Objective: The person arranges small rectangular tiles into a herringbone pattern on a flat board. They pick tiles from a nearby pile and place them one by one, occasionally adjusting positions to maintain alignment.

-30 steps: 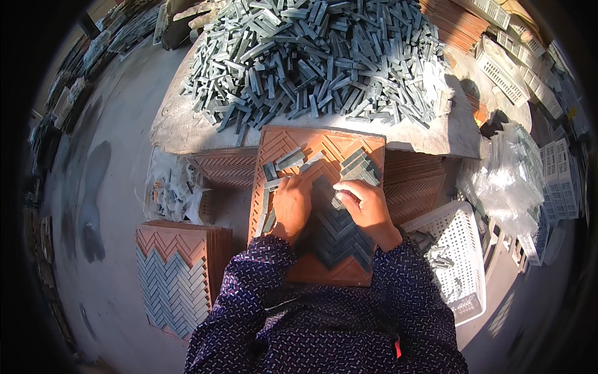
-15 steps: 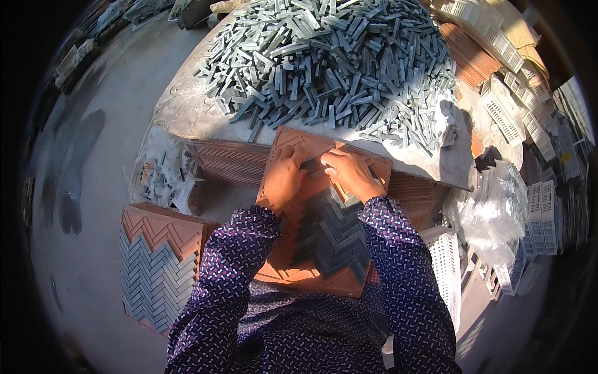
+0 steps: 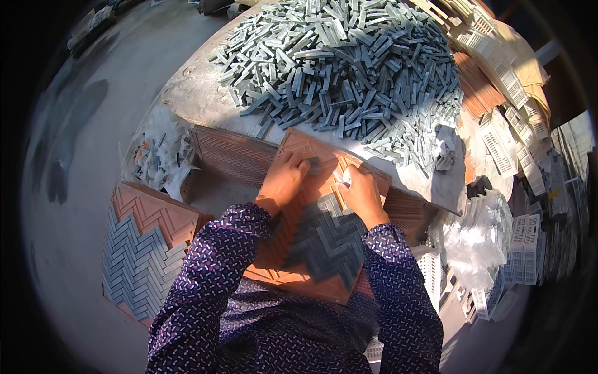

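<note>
An orange-brown herringbone mould tray [image 3: 358, 287] rests in front of me, tilted, partly filled with dark grey tile strips [image 3: 324, 243] in a zigzag pattern. Over its upper part, my left hand [image 3: 284, 182] is closed, with a short grey tile strip [image 3: 314, 164] at its fingertips. To the right, my right hand [image 3: 362, 194] pinches above the tray's right side; something pale shows at the fingertips, too small to name. Behind the tray, a large heap of loose grey-green strips [image 3: 349, 68] covers the table [image 3: 193, 93].
At lower left lies another mould tray [image 3: 146, 215] partly filled with strips. A plastic-lined box of scraps [image 3: 163, 153] stands behind it. More moulds [image 3: 230, 156] are stacked under the table edge. White plastic crates [image 3: 522, 246] and clear plastic sheets [image 3: 476, 234] crowd the right.
My hands were close together over the tray's top; now they are farther apart, the right one lower and turned more upright. The view has swung slightly.
</note>
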### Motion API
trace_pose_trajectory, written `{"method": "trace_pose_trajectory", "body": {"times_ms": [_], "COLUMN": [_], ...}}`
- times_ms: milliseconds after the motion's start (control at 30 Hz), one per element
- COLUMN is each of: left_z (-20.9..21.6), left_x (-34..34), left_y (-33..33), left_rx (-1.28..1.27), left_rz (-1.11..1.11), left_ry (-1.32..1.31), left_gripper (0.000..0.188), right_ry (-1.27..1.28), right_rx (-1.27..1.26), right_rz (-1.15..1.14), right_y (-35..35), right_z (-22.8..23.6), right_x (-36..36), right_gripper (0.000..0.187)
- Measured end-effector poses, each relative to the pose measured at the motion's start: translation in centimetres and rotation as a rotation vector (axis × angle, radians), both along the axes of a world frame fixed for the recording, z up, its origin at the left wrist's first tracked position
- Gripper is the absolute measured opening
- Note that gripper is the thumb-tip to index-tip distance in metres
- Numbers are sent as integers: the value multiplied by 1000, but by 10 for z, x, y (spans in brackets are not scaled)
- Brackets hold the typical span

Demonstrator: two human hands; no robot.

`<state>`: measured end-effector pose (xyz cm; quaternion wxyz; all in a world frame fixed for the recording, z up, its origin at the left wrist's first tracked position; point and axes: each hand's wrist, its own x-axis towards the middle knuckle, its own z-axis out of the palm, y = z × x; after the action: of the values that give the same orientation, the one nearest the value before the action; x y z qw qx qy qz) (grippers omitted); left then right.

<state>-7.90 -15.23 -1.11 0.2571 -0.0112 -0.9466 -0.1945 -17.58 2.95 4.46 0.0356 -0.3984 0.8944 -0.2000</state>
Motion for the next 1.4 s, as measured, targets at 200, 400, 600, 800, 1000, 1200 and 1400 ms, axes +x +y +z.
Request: {"method": "trace_pose_trajectory", "body": {"times_ms": [200, 400, 600, 800, 1000, 1200, 1400], "left_z": [-2, -4, 11, 7, 4, 1, -3], "left_x": [-5, -7, 23, 40, 34, 25, 22], "left_y": [-1, -8, 23, 52, 57, 53, 52], "left_rx": [210, 300, 578, 806, 756, 473, 351], "left_rz": [28, 38, 88, 146, 177, 118, 71], "left_ry": [7, -19, -28, -148, -107, -65, -38], "left_gripper": [18, 24, 25, 29, 17, 14, 18], "right_ry": [-142, -178, -221, -280, -178, -350, -693], "right_rx": [0, -2, -28, 44, -64, -460, -625], "right_rz": [-17, -18, -68, 57, 185, -31, -330], "right_y": [8, 5, 4, 7, 26, 49, 117], "right_z": [-12, -21, -23, 2, -11, 5, -19], "right_x": [9, 5, 3, 4, -8, 33, 85], "right_gripper": [27, 22, 26, 33, 38, 40, 31]}}
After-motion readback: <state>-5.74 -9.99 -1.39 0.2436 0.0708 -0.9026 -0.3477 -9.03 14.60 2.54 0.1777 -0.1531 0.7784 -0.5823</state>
